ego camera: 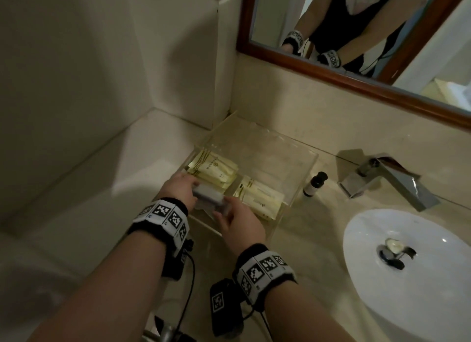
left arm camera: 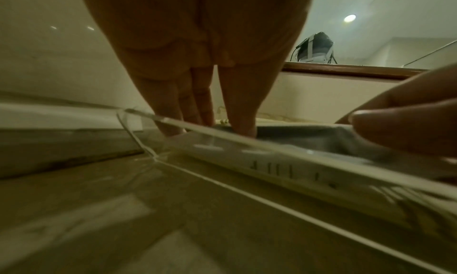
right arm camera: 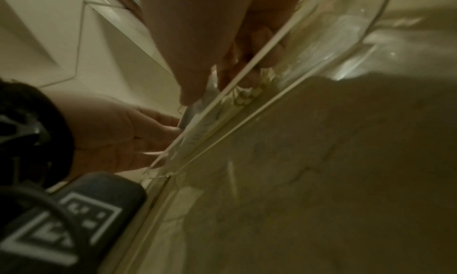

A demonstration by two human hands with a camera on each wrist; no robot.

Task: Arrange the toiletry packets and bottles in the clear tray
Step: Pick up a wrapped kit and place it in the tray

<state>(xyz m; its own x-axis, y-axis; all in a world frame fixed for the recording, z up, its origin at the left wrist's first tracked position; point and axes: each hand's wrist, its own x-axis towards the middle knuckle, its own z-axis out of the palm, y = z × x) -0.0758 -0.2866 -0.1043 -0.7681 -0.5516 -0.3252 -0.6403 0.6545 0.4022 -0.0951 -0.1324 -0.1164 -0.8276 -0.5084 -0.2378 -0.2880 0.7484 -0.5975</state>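
**Both hands holding a grey packet at the tray's near-left corner**

A clear tray (ego camera: 303, 158) is sitting on the beige worktop (ego camera: 313, 229) in the middle of the head view, tucked into the corner below the mirror (ego camera: 356, 30). Cream packets (ego camera: 211, 169) are lying stacked in its left part, and more cream packets (ego camera: 260, 196) are lying toward its right part, lower in the frame. A small dark-capped bottle (ego camera: 314, 183) is standing on the worktop just right of the tray, apart from its wall.

The left hand (ego camera: 178, 188) and the right hand (ego camera: 239, 225) are each gripping an end of a grey packet (ego camera: 209, 197) over the tray's near-left corner. In the left wrist view the left fingers (left arm camera: 242, 106) are reaching straight down behind the tray wall onto the grey packet (left arm camera: 304, 139), with another cream packet (left arm camera: 284, 167) lying under it.

A chrome tap (ego camera: 390, 178) and a white basin (ego camera: 382, 285) are filling the right of the head view.
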